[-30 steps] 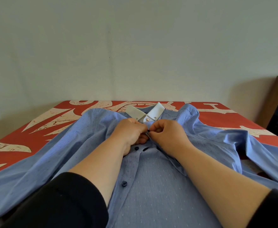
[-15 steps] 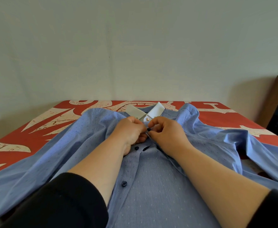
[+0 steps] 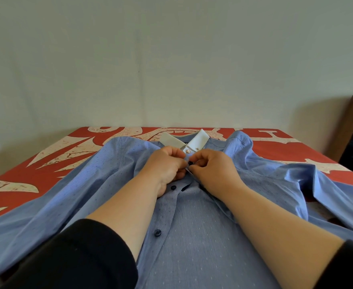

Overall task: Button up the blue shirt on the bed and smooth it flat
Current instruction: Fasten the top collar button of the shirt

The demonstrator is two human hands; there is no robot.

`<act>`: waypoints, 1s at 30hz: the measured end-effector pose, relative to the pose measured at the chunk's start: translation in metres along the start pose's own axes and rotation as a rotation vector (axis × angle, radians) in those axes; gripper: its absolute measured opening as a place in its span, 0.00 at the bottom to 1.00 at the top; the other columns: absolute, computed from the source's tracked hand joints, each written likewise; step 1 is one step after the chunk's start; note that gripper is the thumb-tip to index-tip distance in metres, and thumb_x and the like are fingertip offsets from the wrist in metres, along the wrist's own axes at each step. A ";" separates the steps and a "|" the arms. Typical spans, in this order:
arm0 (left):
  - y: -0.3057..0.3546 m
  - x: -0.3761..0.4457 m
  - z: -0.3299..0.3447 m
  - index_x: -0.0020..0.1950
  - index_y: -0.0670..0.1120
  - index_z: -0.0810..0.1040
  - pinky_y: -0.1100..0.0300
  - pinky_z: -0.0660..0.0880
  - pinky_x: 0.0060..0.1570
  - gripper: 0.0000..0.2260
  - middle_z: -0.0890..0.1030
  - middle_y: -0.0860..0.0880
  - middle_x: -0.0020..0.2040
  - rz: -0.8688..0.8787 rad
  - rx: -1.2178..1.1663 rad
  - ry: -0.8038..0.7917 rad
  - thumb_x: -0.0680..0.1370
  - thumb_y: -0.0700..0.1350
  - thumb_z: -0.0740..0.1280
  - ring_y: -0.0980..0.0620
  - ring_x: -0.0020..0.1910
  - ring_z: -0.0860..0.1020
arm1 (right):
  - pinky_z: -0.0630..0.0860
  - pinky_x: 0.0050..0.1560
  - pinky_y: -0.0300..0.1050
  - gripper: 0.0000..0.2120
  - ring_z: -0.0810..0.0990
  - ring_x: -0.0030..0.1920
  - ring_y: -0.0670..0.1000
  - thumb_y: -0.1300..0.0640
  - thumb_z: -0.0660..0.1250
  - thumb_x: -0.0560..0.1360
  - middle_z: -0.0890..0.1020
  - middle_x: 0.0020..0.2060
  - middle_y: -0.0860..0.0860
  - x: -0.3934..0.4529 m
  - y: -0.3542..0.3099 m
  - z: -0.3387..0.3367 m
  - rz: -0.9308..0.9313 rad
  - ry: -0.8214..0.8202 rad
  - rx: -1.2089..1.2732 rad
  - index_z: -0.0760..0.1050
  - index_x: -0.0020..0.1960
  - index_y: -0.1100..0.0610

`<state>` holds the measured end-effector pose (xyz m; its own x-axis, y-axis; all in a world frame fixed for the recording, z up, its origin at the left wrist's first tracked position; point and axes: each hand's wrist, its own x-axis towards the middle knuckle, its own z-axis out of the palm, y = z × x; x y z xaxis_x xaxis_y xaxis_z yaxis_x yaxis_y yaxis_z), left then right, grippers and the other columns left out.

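Both hands [image 3: 189, 166] pinch top button [image 3: 190, 163] on blue shirt [image 3: 202, 236] nr collar [image 3: 198, 139]

one shirt [image 3: 192, 236], two hands, three dark buttons [image 3: 158, 232]

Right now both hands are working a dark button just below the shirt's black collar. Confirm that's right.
Not quite: the collar is white, not black, as the head view shows. Both hands, left and right, do pinch the blue shirt at a dark button just below it.

Soft even daylight, sharp focus, wide-angle edge distortion
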<state>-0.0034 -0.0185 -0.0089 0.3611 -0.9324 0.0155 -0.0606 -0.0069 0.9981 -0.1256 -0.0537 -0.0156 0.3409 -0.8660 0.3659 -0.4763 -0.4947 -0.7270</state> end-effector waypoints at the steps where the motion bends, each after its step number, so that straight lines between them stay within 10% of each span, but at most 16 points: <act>1: 0.000 0.000 0.000 0.39 0.48 0.74 0.65 0.74 0.30 0.10 0.76 0.49 0.34 0.002 0.003 -0.006 0.73 0.33 0.66 0.55 0.30 0.74 | 0.67 0.34 0.29 0.04 0.74 0.32 0.40 0.59 0.69 0.70 0.77 0.30 0.42 0.000 0.000 0.000 0.007 -0.003 0.007 0.79 0.44 0.52; 19: 0.001 -0.003 0.000 0.41 0.48 0.76 0.65 0.75 0.34 0.10 0.79 0.48 0.40 -0.003 0.023 -0.081 0.73 0.33 0.65 0.52 0.37 0.75 | 0.75 0.37 0.49 0.10 0.79 0.38 0.58 0.59 0.61 0.72 0.83 0.34 0.58 0.000 -0.005 0.000 -0.027 0.004 -0.170 0.79 0.39 0.62; 30: 0.000 -0.002 0.003 0.40 0.48 0.78 0.63 0.75 0.36 0.10 0.79 0.48 0.38 0.025 0.137 -0.059 0.72 0.33 0.64 0.52 0.34 0.75 | 0.76 0.43 0.46 0.07 0.79 0.42 0.53 0.58 0.62 0.72 0.82 0.39 0.52 0.000 -0.004 0.001 -0.022 0.006 -0.170 0.78 0.45 0.56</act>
<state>-0.0070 -0.0177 -0.0093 0.3024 -0.9526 0.0329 -0.1973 -0.0288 0.9799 -0.1229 -0.0517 -0.0137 0.3478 -0.8551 0.3846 -0.5992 -0.5182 -0.6103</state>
